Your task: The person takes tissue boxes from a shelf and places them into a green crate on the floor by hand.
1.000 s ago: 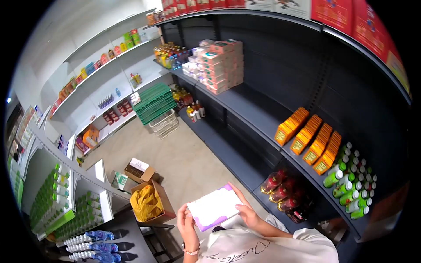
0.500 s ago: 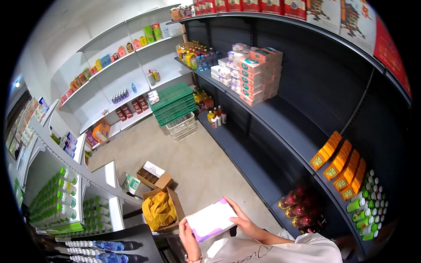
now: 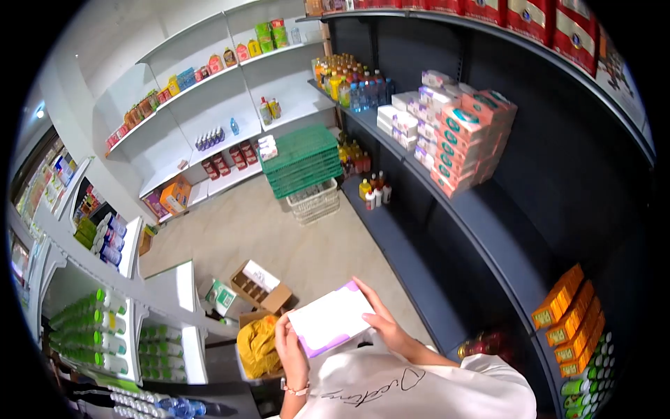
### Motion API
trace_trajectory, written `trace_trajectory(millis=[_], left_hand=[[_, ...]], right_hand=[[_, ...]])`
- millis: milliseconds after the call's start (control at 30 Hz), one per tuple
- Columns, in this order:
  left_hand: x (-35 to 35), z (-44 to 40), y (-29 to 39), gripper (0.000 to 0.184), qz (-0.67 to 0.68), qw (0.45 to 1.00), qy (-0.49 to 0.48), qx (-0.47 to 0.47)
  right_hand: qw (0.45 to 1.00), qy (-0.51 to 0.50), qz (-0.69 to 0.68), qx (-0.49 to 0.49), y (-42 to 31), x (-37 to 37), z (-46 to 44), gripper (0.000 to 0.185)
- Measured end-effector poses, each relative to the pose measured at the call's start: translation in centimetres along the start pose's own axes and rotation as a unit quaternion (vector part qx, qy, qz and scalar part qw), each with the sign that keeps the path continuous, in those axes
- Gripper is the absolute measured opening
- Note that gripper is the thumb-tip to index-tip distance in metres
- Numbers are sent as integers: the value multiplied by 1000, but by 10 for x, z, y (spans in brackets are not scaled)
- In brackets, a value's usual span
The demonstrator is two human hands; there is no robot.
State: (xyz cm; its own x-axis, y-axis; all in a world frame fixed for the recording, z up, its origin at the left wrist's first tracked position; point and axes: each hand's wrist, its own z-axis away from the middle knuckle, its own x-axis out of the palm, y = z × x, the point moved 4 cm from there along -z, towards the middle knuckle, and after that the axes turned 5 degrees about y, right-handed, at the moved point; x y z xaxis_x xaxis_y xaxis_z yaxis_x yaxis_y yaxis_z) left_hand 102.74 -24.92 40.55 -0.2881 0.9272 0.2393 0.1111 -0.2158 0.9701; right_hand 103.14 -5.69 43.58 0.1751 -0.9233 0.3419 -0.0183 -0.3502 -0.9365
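Between my two hands is a white tissue pack with purple corners (image 3: 331, 318), held level in front of my shirt. My left hand (image 3: 289, 347) grips its left end, the thumb along the side. On the opposite end, my right hand (image 3: 385, 327) has its thumb over the top edge and its fingers along the far side. Similar white-and-purple packs (image 3: 423, 112) are stacked on the dark shelf ahead, beside pink tissue packs (image 3: 466, 133).
Green crates (image 3: 300, 159) sit on a white basket (image 3: 314, 202) on the floor. Open cardboard boxes (image 3: 259, 286) and a yellow bag (image 3: 261, 348) are near my left side. Orange packets (image 3: 569, 321) line the dark shelf (image 3: 481, 230) at right; green-capped bottles (image 3: 105, 325) fill the left shelf.
My view has turned left and moved closer to the stacked packs, which now look larger and farther right. Both hands keep hold of the tissue pack, now slightly higher in view.
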Motion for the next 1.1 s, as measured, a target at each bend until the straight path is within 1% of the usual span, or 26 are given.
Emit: trace_trajectory(millis=[67, 133, 200, 233, 300, 333, 367, 400, 467, 500, 600, 667, 733, 767, 800, 833, 867, 933, 1000, 1067, 1100], left_hand=[[18, -33, 9, 29, 0, 1000, -10, 11], [27, -61, 5, 28, 9, 1000, -12, 13], [32, -81, -9, 26, 8, 1000, 12, 1], [33, -90, -18, 25, -16, 999, 25, 34], [36, -100, -33, 25, -4, 999, 38, -21], [39, -104, -36, 25, -6, 998, 42, -44], [40, -111, -43, 26, -24, 997, 56, -41], [39, -119, -48, 27, -21, 994, 61, -83], [37, -134, -58, 30, -13, 983, 70, -168], [34, -147, -67, 30, -3, 985, 68, -160], [25, -194, -93, 30, 37, 979, 61, -190], [22, -236, -108, 30, 54, 985, 43, -160], [34, -288, -89, 31, 52, 991, 17, -124], [33, -313, -82, 32, -6, 991, 34, -131], [29, -344, -91, 32, -2, 998, 9, -65], [34, -367, -72, 31, -1, 999, 9, -54], [46, -392, -53, 30, 7, 999, 12, -41], [51, -435, -36, 29, 7, 999, 33, 0], [51, -469, -21, 27, -6, 999, 44, 10], [44, -504, -34, 28, -30, 995, 61, 78], [40, -519, -49, 28, -9, 995, 67, 79]], right_hand=[[999, -15, -5, -39, -4, -5, -35, 68], [999, 0, 3, -39, -3, -12, -64, 68], [999, 14, 12, -39, 12, -24, -90, 67], [1000, 17, 18, -19, 15, -28, -101, 69], [999, 26, 32, 22, 21, -36, -119, 73], [997, 31, 22, 61, 26, -41, -124, 70], [994, 35, 12, 100, 32, -44, -129, 68], [989, 39, 0, 140, 41, -46, -137, 65], [990, 28, -4, 141, 62, -52, -160, 64], [989, 26, -8, 144, 68, -51, -173, 64], [986, 13, 31, 163, 72, -46, -220, 66], [989, 18, 36, 142, 76, -45, -262, 66], [992, 17, 47, 114, 76, -40, -311, 66], [993, 15, 53, 102, 75, -37, -334, 65], [994, 15, 59, 89, 74, -31, -359, 65], [996, 22, 20, 83, 70, -24, -385, 67], [998, 15, 12, 64, 62, -18, -410, 67], [999, -4, 3, 35, 48, -8, -456, 67], [999, -28, 26, 19, 40, 3, -495, 68], [997, -58, 54, -5, 34, 15, -530, 68], [997, -61, 44, 7, 36, 19, -542, 68]])
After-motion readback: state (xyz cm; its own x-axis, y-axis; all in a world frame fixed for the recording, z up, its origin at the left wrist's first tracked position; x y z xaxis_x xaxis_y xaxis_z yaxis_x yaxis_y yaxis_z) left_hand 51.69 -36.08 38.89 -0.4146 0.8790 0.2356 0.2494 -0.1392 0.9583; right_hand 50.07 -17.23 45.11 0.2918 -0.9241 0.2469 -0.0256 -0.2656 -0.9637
